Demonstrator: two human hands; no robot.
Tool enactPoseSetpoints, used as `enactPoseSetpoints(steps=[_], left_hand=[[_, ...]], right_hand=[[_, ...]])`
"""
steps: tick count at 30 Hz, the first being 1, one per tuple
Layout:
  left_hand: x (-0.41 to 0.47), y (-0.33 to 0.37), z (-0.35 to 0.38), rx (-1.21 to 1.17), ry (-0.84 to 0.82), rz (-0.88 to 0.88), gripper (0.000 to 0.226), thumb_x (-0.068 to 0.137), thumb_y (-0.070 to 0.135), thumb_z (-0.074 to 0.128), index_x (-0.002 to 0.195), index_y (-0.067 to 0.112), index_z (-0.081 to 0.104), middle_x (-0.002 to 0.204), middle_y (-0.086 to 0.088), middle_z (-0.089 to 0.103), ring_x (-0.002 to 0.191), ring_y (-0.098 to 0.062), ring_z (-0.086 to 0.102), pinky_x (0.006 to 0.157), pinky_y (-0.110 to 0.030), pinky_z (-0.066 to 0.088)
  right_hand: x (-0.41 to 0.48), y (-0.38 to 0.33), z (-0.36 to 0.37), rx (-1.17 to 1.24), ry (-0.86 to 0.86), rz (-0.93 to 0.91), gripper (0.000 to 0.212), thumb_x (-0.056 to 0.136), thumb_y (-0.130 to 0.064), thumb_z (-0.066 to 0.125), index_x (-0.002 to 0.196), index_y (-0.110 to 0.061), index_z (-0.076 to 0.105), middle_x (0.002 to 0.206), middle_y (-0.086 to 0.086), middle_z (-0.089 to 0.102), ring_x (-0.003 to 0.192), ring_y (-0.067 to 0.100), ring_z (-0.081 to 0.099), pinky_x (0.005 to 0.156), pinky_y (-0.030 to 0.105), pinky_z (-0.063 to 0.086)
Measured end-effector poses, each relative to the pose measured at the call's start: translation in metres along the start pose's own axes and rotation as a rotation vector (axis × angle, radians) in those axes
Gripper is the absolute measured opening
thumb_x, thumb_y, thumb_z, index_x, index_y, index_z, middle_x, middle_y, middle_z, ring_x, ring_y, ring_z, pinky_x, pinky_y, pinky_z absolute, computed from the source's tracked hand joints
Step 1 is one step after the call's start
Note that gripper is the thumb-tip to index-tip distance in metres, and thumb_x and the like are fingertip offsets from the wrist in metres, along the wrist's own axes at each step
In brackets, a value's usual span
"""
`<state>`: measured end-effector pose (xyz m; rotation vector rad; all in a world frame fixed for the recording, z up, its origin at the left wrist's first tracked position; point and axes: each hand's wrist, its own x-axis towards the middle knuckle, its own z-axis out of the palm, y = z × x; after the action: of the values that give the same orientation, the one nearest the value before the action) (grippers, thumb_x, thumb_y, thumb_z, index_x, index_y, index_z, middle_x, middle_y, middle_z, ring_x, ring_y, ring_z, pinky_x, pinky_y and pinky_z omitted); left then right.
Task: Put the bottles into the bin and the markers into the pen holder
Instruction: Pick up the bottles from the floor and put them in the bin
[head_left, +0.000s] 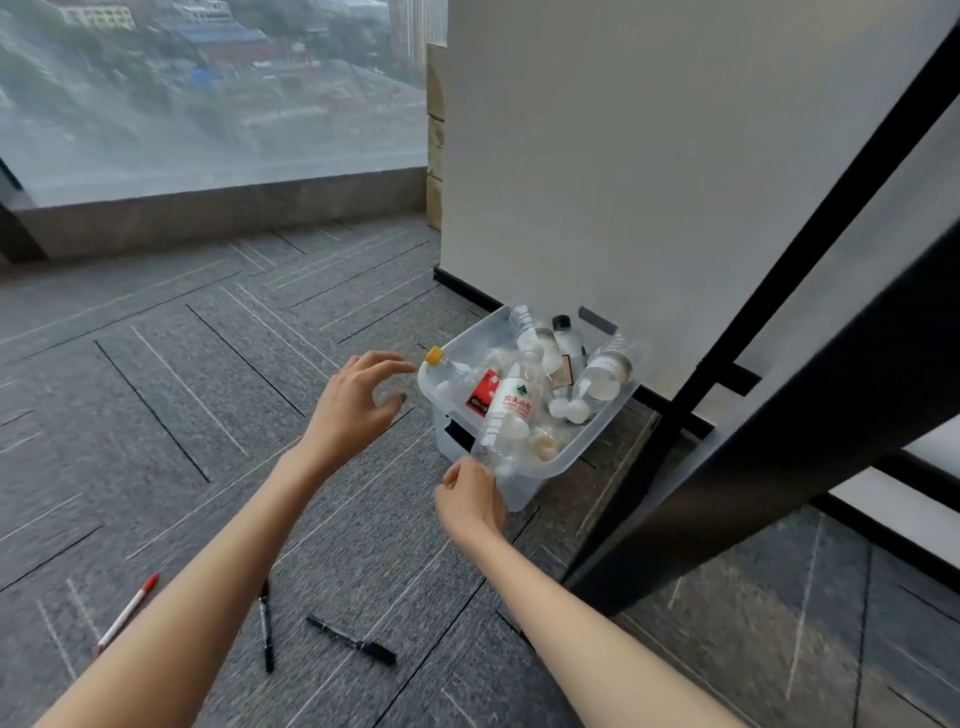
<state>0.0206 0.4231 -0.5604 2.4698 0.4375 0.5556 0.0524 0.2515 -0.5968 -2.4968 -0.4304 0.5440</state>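
A clear plastic bin (597, 441) on the carpet holds several empty bottles. One bottle with a yellow cap (452, 366) lies across the bin's left rim. My left hand (353, 402) hovers just left of that cap with fingers spread and nothing in it. My right hand (470, 501) grips the base of a clear bottle with a red and white label (506, 415) that leans over the bin's near rim. Two black markers (266, 626) (353, 642) and a red and white marker (127, 613) lie on the floor near my forearms. No pen holder is in view.
A white wall (623, 156) stands right behind the bin. A thick black slanted post (753, 441) rises at the right. A large window (208, 93) with a low sill is at the back left. Grey carpet tiles (156, 364) stretch to the left.
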Motion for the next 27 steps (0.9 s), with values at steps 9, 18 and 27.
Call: enactPoseSetpoints(steps=[9, 18, 27], left_hand=[[-0.051, -0.044, 0.002, -0.133, -0.163, -0.182, 0.025, 0.088, 0.018, 0.063, 0.103, 0.037, 0.066, 0.114, 0.009, 0.063, 0.106, -0.012, 0.06, 0.094, -0.041, 0.048], [-0.066, -0.043, 0.011, -0.163, -0.25, -0.209, 0.023, 0.088, 0.016, 0.063, 0.093, 0.038, 0.07, 0.098, 0.017, 0.071, 0.089, -0.004, 0.067, 0.085, -0.039, 0.055], [-0.126, -0.065, -0.019, -0.15, -0.194, -0.358, 0.031, 0.091, 0.014, 0.061, 0.085, 0.043, 0.064, 0.093, 0.016, 0.07, 0.08, 0.003, 0.063, 0.08, -0.027, 0.053]], right_hand=[[0.014, 0.01, -0.003, -0.04, 0.142, 0.049, 0.036, 0.089, -0.012, 0.057, 0.123, -0.009, 0.047, 0.126, 0.005, 0.052, 0.103, 0.024, 0.061, 0.077, 0.034, 0.049], [0.005, -0.008, 0.009, -0.063, 0.004, -0.094, 0.019, 0.091, -0.01, 0.055, 0.109, -0.014, 0.059, 0.116, 0.001, 0.06, 0.088, 0.015, 0.053, 0.074, 0.027, 0.039], [-0.019, -0.036, 0.058, -0.127, -0.196, -0.249, 0.015, 0.092, -0.01, 0.055, 0.105, -0.013, 0.062, 0.11, 0.002, 0.065, 0.087, 0.016, 0.055, 0.072, 0.027, 0.039]])
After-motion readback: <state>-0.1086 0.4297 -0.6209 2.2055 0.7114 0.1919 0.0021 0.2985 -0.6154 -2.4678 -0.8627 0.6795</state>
